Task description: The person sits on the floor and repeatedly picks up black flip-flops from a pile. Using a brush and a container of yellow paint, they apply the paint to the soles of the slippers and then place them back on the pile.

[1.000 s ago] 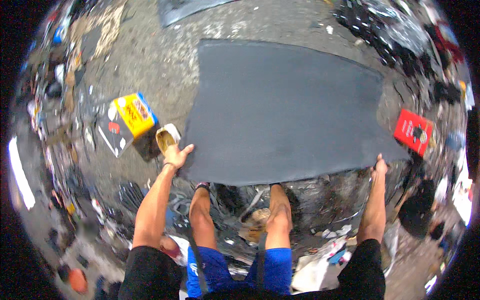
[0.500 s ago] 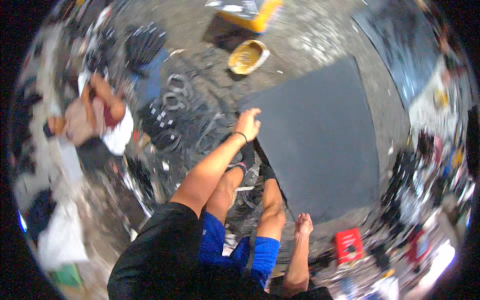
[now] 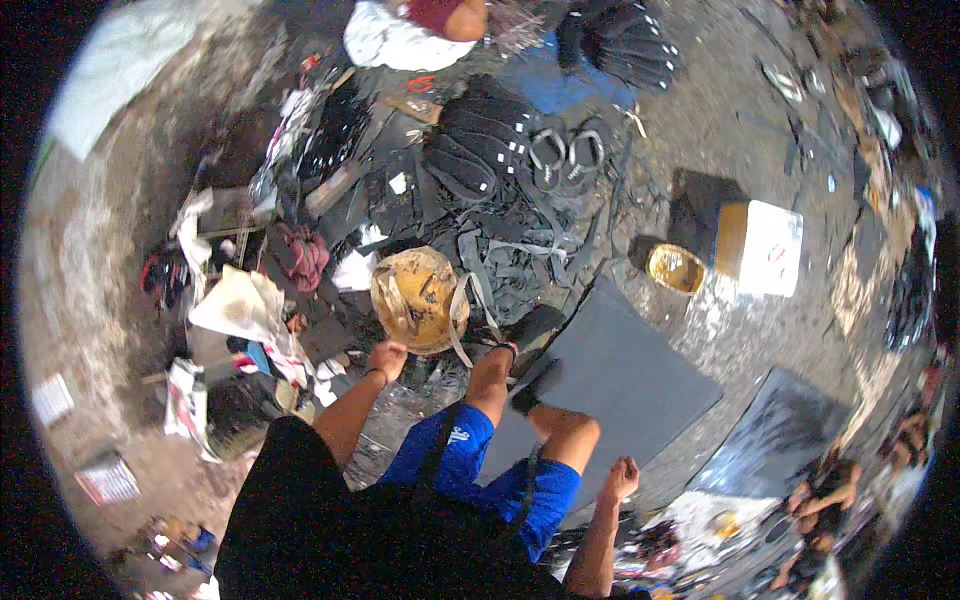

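My left hand is at the lower left rim of a round, worn yellow-brown object with a hollow or dished look. Its fingers are curled, and I cannot tell whether they grip that rim. A pale strap hangs at the object's right side. Over the lower right edge of a large dark grey sheet, my right hand is raised with its fingers curled in; whatever it may hold is hidden. The sheet lies on the ground beyond my feet and partly beneath my right leg.
Grey strips litter the ground ahead, with a pair of sandals behind. A yellow basin stands beside a white-topped yellow box. A shiny dark sheet lies right. Another person sits at the top.
My view has swung left. My left hand has gone from the grey sheet's left edge to the round yellow-brown object. My right hand remains low on the right, fingers curled.
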A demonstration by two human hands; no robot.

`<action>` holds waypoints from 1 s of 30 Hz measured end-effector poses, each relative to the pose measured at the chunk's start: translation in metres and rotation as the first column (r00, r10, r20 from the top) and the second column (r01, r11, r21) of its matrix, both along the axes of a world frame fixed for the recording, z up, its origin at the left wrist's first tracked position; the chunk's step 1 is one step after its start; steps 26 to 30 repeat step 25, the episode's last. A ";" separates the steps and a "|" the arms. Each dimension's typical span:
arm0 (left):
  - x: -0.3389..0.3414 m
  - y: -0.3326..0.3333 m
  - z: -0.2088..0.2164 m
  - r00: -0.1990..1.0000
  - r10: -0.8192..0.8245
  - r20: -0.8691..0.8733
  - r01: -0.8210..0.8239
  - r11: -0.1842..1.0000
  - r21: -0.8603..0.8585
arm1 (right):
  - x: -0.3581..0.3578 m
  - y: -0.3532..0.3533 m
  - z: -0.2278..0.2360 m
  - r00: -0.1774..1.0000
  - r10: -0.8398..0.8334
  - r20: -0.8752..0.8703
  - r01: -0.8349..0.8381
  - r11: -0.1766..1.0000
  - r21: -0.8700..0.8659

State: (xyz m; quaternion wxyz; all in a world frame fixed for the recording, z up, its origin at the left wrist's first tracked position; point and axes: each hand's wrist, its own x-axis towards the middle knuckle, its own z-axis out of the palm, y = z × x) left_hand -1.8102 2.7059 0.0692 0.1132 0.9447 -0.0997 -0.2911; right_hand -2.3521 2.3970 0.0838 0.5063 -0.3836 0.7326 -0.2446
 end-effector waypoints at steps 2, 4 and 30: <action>-0.037 0.054 0.010 0.993 0.115 -0.012 -0.116 0.986 -0.124 | 0.033 -0.040 0.003 0.997 -0.035 0.065 0.030 0.997 0.070; -0.084 0.057 0.025 0.986 0.155 -0.066 -0.149 0.985 0.084 | 0.045 -0.078 -0.002 0.992 0.120 -0.046 -0.115 0.988 0.102; 0.236 -0.044 -0.186 0.881 0.472 0.034 -0.457 0.867 -0.198 | 0.631 -0.072 -0.179 0.063 0.997 0.046 -0.992 0.058 0.109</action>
